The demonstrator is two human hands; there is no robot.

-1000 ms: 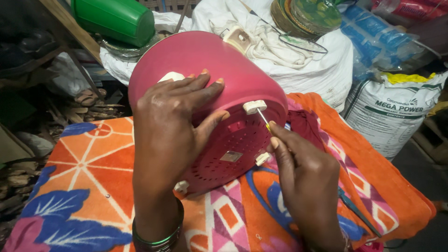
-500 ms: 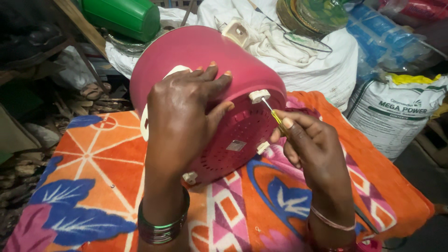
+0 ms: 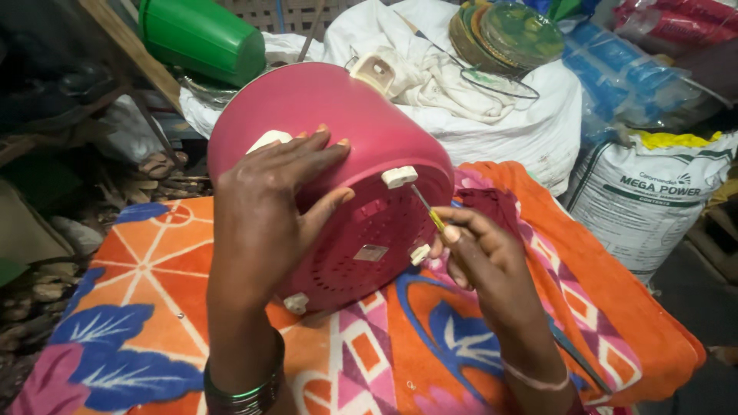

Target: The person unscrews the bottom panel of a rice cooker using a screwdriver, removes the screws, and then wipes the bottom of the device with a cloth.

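Pink round appliance body tipped on its side on an orange, blue and pink patterned cloth, perforated underside turned toward the camera, small cream feet around its rim. Left hand spread flat over the upper left of the pink shell, fingers wide and pressing, thumb down on the base edge, dark and green bangles on the wrist. Right hand just right of the base, fingers pinched narrow around a thin screwdriver with a yellow handle, its metal tip touching the base next to the upper cream foot. Green plastic container far left; white cloth bundle behind the appliance, stack of plates on top; printed white sack at right.
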